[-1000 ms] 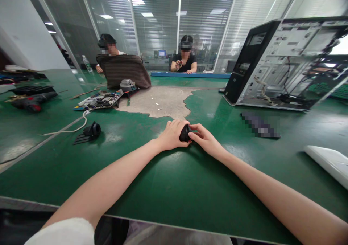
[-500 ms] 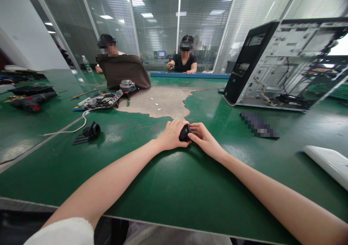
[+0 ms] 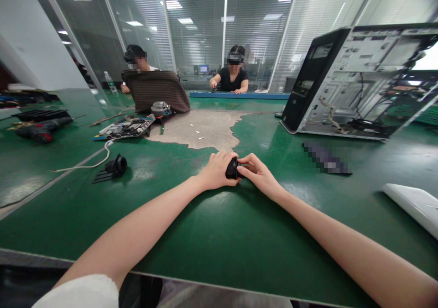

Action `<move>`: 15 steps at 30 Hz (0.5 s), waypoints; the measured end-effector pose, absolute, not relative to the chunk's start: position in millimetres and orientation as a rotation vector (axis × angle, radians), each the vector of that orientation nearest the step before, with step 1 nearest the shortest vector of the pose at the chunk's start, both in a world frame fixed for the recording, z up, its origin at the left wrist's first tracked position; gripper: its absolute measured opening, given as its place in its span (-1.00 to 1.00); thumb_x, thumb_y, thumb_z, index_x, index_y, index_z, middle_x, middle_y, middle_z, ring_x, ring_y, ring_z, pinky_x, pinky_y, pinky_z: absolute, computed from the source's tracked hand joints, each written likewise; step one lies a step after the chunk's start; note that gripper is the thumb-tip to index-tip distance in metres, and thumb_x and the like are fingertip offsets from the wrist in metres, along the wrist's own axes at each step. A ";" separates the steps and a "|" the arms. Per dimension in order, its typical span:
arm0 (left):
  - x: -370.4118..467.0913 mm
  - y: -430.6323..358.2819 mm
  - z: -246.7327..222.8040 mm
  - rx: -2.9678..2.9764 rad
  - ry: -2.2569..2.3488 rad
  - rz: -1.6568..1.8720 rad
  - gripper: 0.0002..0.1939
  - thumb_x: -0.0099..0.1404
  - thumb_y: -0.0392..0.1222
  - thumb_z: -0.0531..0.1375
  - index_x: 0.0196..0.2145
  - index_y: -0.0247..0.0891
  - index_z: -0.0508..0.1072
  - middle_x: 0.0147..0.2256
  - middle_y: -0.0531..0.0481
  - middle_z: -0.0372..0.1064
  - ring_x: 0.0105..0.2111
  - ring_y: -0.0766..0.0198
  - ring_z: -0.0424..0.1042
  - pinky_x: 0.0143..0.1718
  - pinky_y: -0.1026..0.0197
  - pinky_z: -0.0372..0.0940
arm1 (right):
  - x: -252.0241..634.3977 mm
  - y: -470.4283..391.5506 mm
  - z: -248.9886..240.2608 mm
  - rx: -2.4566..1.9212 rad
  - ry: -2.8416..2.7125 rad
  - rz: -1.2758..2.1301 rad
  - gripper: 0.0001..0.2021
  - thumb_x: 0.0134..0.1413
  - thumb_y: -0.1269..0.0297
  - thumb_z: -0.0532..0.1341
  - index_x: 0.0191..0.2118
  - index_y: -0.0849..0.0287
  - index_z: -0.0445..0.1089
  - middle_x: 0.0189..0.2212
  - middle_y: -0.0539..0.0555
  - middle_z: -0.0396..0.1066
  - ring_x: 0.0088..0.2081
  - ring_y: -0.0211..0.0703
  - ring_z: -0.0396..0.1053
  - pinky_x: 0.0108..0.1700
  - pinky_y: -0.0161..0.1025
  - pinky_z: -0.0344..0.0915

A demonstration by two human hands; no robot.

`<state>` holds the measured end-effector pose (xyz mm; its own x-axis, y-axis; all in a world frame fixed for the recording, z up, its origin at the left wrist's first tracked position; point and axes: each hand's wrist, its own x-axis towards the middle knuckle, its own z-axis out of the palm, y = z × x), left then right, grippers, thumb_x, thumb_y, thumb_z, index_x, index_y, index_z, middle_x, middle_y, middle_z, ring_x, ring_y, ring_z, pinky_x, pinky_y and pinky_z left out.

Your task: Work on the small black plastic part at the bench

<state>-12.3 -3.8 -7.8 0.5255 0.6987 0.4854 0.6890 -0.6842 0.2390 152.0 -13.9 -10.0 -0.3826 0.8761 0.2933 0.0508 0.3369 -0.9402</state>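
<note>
Wrapping round a small black part over the near middle of the green tabletop, the left hand grips it while the right hand pinches its right end, and it could slip loose if either hold slackens or pulls unevenly.

The left hand partly hides a black piece; a white slab is cropped.

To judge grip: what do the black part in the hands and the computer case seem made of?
Black part: probably hard plastic, dark with a faint sheen; fingers hide much of it. Computer case: likely sheet metal, its grey panels stamped and dully reflective; front bezel probably plastic, smooth and black.
</note>
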 end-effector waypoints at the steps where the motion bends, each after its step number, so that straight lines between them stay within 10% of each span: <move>1: -12.2 -3.8 -7.6 2.729 1.239 0.882 -0.40 -0.04 -0.02 0.19 -0.06 -0.21 0.08 -0.14 -0.08 0.21 -0.14 0.09 0.20 -0.15 0.07 0.04 | 151.8 -12.8 -10.5 -0.840 -1.711 1.149 -0.85 -0.03 0.23 0.15 -0.33 0.11 0.17 -0.33 -0.02 0.29 -0.33 -0.25 0.34 -0.23 -0.20 0.30; 15: -12.2 -4.2 -6.8 2.697 1.255 0.853 -0.40 -0.05 -0.05 0.19 -0.06 -0.19 0.08 -0.14 -0.07 0.21 -0.14 0.09 0.19 -0.14 0.07 0.03 | 155.2 -17.5 -2.4 -0.798 -1.752 1.254 -0.81 -0.07 0.25 0.19 -0.32 0.10 0.16 -0.32 -0.02 0.30 -0.24 -0.22 0.34 -0.14 -0.17 0.26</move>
<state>-12.2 -4.2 -6.8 0.5190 0.7197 0.4612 0.6937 -0.6699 0.2646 155.2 -17.5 -2.4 -0.4638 0.8487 0.2543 0.0328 0.3033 -0.9523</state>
